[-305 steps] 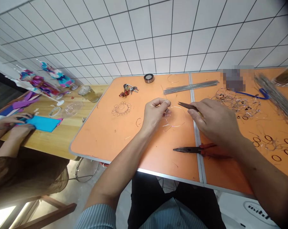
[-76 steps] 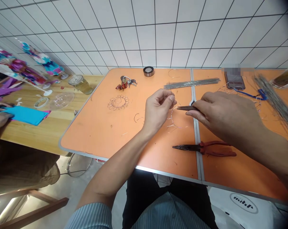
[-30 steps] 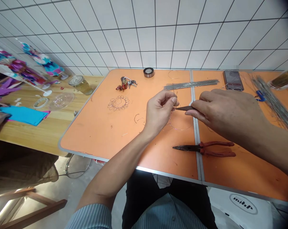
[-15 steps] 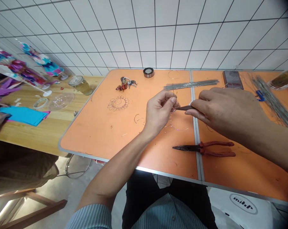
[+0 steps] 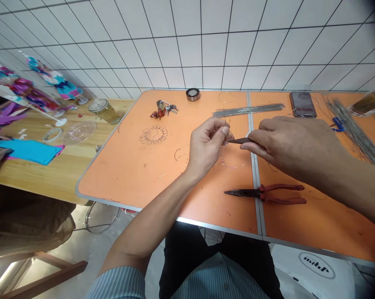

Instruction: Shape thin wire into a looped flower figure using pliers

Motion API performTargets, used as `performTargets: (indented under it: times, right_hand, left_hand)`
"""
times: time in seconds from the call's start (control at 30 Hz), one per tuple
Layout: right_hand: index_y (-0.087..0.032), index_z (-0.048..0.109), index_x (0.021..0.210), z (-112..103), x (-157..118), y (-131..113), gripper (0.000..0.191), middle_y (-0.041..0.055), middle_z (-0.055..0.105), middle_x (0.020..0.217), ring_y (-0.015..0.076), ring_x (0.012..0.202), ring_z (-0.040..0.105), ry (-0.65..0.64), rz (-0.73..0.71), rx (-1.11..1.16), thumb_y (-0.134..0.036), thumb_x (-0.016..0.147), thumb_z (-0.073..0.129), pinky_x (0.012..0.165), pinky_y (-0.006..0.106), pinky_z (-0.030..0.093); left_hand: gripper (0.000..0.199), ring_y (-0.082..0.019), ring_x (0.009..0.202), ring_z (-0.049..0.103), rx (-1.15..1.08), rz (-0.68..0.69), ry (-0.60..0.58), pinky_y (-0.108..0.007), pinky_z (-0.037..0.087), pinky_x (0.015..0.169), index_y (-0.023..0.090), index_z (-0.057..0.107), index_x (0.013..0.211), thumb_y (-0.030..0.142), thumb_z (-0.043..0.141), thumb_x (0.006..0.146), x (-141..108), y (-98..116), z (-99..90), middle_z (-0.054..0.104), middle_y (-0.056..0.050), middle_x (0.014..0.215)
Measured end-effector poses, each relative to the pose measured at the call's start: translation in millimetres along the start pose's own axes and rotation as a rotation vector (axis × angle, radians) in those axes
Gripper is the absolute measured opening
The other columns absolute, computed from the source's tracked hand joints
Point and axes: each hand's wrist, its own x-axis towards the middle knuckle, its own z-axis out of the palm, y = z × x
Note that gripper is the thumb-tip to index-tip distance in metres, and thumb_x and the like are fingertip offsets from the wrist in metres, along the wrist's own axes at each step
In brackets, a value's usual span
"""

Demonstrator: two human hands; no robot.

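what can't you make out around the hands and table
Head view throughout:
Held tool: handles hidden inside the right hand.
Wire piece: held part hidden by the left hand; finer bends too small to tell.
Brownish container: cut off by the right edge.

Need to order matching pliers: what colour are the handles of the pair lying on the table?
The handles are red, best seen in the head view.

Bright light falls off at the upper-right corner.
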Motion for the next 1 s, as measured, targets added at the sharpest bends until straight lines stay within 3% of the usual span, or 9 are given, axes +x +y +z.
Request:
performTargets:
  times: [0.13, 0.33, 0.63, 0.8, 1.0]
  right_hand:
    - [-0.027, 0.079, 0.077, 0.7, 0.2, -0.1, 0.067, 0.0115, 0.067, 0.074, 0.0267, 0.072, 0.059, -0.008, 0.022, 0.023, -0.071, 0.114, 0.045, 0.068, 0.04, 0.02]
    - [-0.024, 0.081, 0.083, -1.6, 0.6, -3.8, 0.068, 0.0106, 0.071, 0.076, 0.0253, 0.07, 0.061, -0.058, -0.008, -0.133, -0.068, 0.118, 0.042, 0.066, 0.038, 0.021]
    - [-0.022, 0.073, 0.077, -0.7, -1.2, -8.4, 0.063, 0.01, 0.068, 0.075, 0.0232, 0.066, 0.059, -0.082, -0.003, -0.174, -0.061, 0.119, 0.046, 0.064, 0.039, 0.017]
    - [-0.023, 0.079, 0.088, 1.2, -12.3, -3.9, 0.063, 0.0126, 0.071, 0.085, 0.0268, 0.077, 0.064, 0.059, 0.014, -0.151, -0.063, 0.12, 0.043, 0.063, 0.041, 0.018]
    - [-0.021, 0.086, 0.103, 9.6, -28.8, 5.2, 0.049, 0.0151, 0.078, 0.098, 0.0329, 0.096, 0.071, 0.232, 0.213, -0.048, -0.052, 0.12, 0.052, 0.063, 0.041, 0.026]
  left_hand:
    - [0.032, -0.014, 0.073, 0.069, -0.011, 0.014, -0.009, -0.029, 0.059, 0.073, 0.022, 0.071, 0.09, 0.049, 0.084, 0.102, 0.3, -1.1, -0.3, 0.074, -0.001, 0.08]
    - [0.032, -0.013, 0.073, 0.068, -0.03, 0.033, -0.021, -0.028, 0.058, 0.072, 0.021, 0.07, 0.09, 0.048, 0.083, 0.102, 0.6, -1.4, -0.6, 0.074, -0.001, 0.079]
    - [0.03, -0.013, 0.072, 0.069, -0.037, 0.033, -0.027, -0.027, 0.057, 0.073, 0.022, 0.07, 0.089, 0.045, 0.084, 0.102, 0.6, -2.3, 0.3, 0.074, 0.0, 0.078]
    - [0.03, -0.013, 0.074, 0.073, -0.085, 0.032, -0.013, -0.027, 0.059, 0.074, 0.022, 0.07, 0.092, 0.046, 0.087, 0.101, 3.1, -1.9, -2.8, 0.076, 0.0, 0.081]
    - [0.039, -0.014, 0.077, 0.078, -0.134, -0.038, 0.006, -0.028, 0.062, 0.078, 0.023, 0.069, 0.098, 0.055, 0.091, 0.095, 5.7, -1.1, -7.3, 0.077, 0.001, 0.084]
